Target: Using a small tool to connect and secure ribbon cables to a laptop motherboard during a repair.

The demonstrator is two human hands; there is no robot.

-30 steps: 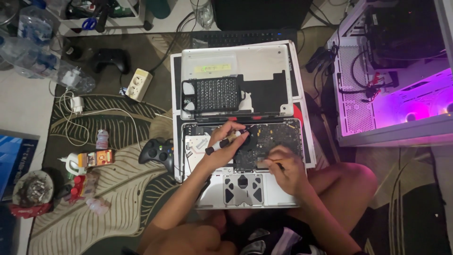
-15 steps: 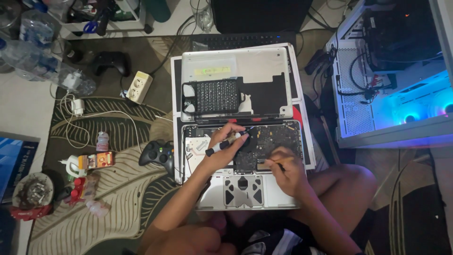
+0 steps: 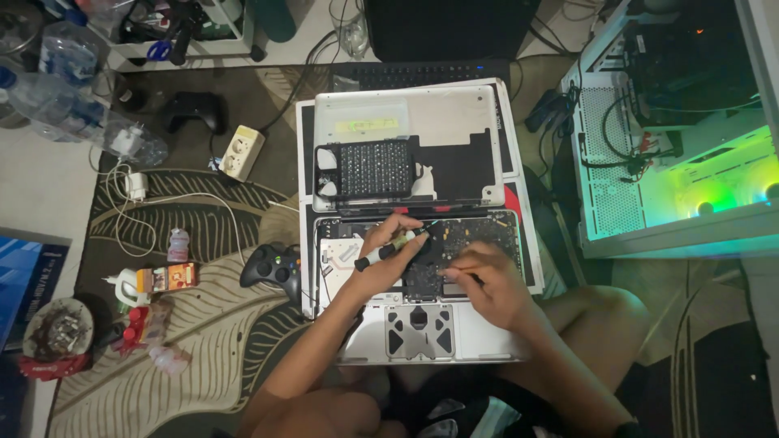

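An opened silver laptop [image 3: 422, 332] lies on the floor in front of me with its insides bare. My left hand [image 3: 388, 251] grips a small screwdriver [image 3: 381, 253] with a black handle and holds its tip over the dark circuit board [image 3: 471, 243]. My right hand [image 3: 491, 284] rests on the board's right part, fingers curled around a thin dark tool that is mostly hidden. The removed bottom cover [image 3: 454, 122] lies just beyond, with a black perforated part [image 3: 375, 168] on it.
A black game controller [image 3: 274, 268] lies left of the laptop, a second one [image 3: 195, 109] and a white power strip [image 3: 241, 152] further back. A lit computer case [image 3: 673, 154] stands at the right. Small bottles, a cable and an ashtray [image 3: 57, 328] sit at the left.
The case's light has gone from purple through blue to green. My hands stay over the board with only slight shifts.
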